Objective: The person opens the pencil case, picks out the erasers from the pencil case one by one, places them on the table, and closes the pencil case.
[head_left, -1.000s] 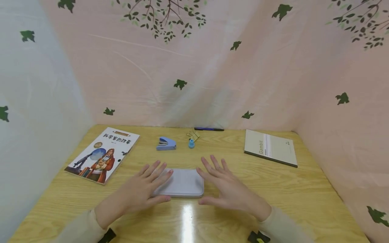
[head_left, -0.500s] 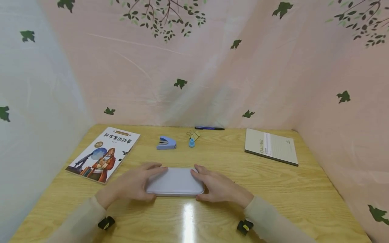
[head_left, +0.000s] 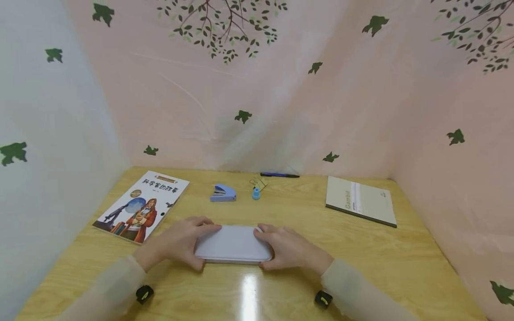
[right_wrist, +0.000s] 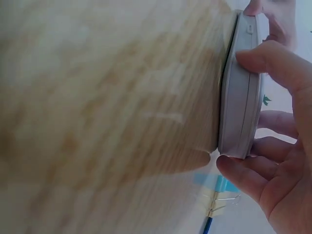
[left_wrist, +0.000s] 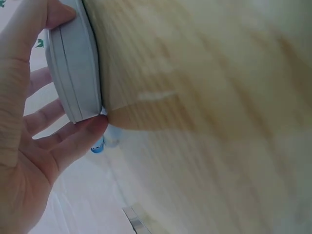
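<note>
A flat, pale grey zip case (head_left: 234, 243) with rounded corners lies near the front middle of the table. My left hand (head_left: 185, 240) grips its left end, thumb at the near edge and fingers at the far side. At the opposite end my right hand (head_left: 290, 249) holds the case in the same way. The right wrist view shows a small zip pull (right_wrist: 250, 29) and a seam along the case's side (right_wrist: 239, 92). In the left wrist view the fingertips (left_wrist: 100, 124) meet the case's lower corner. Whether the case is lifted at all, I cannot tell.
Behind the case are a blue stapler (head_left: 223, 193), a small light-blue bottle-shaped item (head_left: 256, 193), a gold binder clip (head_left: 259, 183) and a dark blue pen (head_left: 279, 175). An illustrated book (head_left: 142, 206) lies left, a beige notebook (head_left: 360, 201) right. Curtains (head_left: 281, 111) surround the table.
Both hands were spread above the case a second ago. They came down and outward to its two ends and took hold of it. The head view has shifted slightly since.
</note>
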`<state>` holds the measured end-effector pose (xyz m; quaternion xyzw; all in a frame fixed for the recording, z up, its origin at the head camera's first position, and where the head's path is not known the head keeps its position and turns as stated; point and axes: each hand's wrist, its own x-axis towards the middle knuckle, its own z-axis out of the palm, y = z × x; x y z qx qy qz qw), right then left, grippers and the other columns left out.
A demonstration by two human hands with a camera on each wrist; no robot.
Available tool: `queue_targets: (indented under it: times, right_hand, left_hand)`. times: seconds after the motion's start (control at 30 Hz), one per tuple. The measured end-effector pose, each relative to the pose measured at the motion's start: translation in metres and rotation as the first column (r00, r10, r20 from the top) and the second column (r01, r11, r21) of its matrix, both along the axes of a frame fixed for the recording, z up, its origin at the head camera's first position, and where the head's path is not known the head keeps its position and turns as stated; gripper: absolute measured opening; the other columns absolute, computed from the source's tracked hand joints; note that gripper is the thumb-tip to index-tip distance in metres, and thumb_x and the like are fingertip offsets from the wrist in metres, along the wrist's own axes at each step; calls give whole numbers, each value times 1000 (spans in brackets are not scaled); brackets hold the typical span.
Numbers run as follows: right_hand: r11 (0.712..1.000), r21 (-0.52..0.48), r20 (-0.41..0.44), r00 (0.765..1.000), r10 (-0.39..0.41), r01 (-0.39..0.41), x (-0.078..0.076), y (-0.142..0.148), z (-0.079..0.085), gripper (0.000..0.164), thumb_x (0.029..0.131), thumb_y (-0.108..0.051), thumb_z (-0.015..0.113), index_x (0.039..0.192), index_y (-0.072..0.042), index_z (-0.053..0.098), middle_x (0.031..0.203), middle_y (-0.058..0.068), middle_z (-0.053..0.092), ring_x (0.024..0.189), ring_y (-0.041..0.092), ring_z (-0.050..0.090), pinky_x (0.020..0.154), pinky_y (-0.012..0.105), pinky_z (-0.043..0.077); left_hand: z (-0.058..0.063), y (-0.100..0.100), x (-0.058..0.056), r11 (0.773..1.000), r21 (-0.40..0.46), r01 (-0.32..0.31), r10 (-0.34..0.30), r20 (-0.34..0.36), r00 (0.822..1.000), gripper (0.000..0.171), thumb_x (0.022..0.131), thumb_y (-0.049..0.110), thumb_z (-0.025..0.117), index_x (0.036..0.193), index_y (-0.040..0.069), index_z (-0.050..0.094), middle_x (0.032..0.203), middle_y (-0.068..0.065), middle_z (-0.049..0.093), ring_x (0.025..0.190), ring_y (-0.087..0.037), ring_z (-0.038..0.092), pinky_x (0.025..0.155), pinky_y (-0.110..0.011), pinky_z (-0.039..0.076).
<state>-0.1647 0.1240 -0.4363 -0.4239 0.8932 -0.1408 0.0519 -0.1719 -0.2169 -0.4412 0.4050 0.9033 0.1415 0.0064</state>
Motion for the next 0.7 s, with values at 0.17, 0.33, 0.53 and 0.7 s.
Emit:
queue_targets:
  times: [0.17, 0.33, 0.53, 0.7]
  right_hand:
    - [1000, -4, 8, 1000, 10, -10, -1, 1, -1, 81, 81, -47, 78, 145, -4, 55, 146, 22, 52, 119, 27, 63, 98, 39, 54]
    - [999, -17, 16, 999, 38, -37, -7, -1, -1, 80, 80, -47, 78, 144, -4, 56, 144, 23, 54, 116, 25, 64, 96, 34, 54]
    - [998, -49, 86, 996, 39, -35, -14, 1, 0, 77, 80, -46, 79, 142, -4, 59, 141, 19, 57, 110, 15, 65, 94, 29, 55]
    - [995, -101, 217, 976, 32, -10, -24, 7, 7, 75, 82, -47, 81, 140, -5, 60, 140, 13, 58, 113, 7, 61, 98, 28, 52]
  left_hand:
    - [-3, 4, 2, 1000, -12, -13, 14, 14, 1000, 92, 64, 51, 84, 145, 18, 57, 134, -7, 59, 116, -27, 59, 92, -45, 54]
    - [-1, 3, 5, 999, -24, -32, 33, 28, 999, 92, 64, 49, 84, 146, 17, 57, 136, -10, 58, 117, -30, 59, 93, -49, 53]
    - [1, 2, 5, 1000, -21, -18, 19, 23, 1000, 93, 64, 47, 85, 146, 15, 56, 136, -11, 58, 114, -28, 60, 91, -47, 54]
    - [3, 1, 0, 1000, 2, -2, 2, 28, 1000, 94, 63, 45, 85, 147, 16, 54, 136, -11, 58, 112, -25, 61, 90, -45, 54]
